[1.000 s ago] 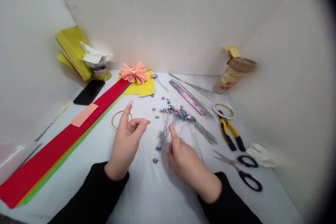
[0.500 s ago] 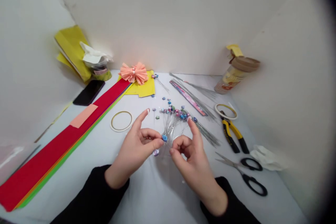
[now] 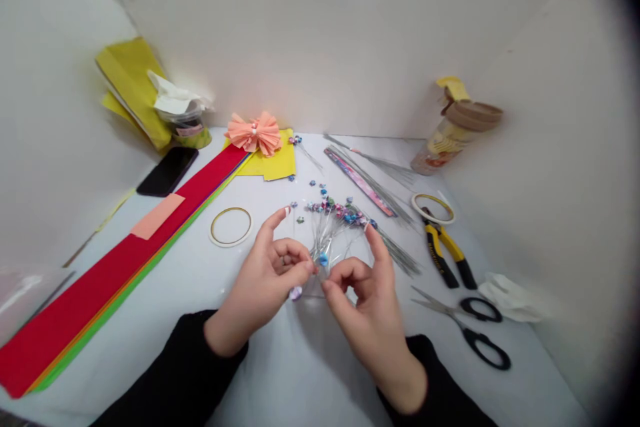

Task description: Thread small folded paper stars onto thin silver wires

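My left hand (image 3: 273, 280) is closed in a pinch, index finger raised; what its fingertips hold is too small to make out. Just past those fingertips is a small blue paper star (image 3: 323, 259). My right hand (image 3: 373, 303) pinches what looks like a thin wire below this star, with one finger lifted. A pale purple star (image 3: 296, 293) lies under my left thumb. Beyond both hands spreads a bunch of colourful paper stars (image 3: 345, 215) on thin silvery wires (image 3: 325, 233). A few loose stars, one of them green (image 3: 300, 219), lie to its left.
Scissors (image 3: 463, 320), yellow-black pliers (image 3: 445, 253) and a tape roll (image 3: 434, 208) lie on the right, a cup (image 3: 453, 137) behind them. Left are another tape roll (image 3: 231, 227), long coloured paper strips (image 3: 115, 247), a peach bow (image 3: 255, 132) and a phone (image 3: 169, 170).
Both hands came together over the wires, and my left hand picked up a blue star. The star has since shifted right, past the left fingertips towards my right hand.
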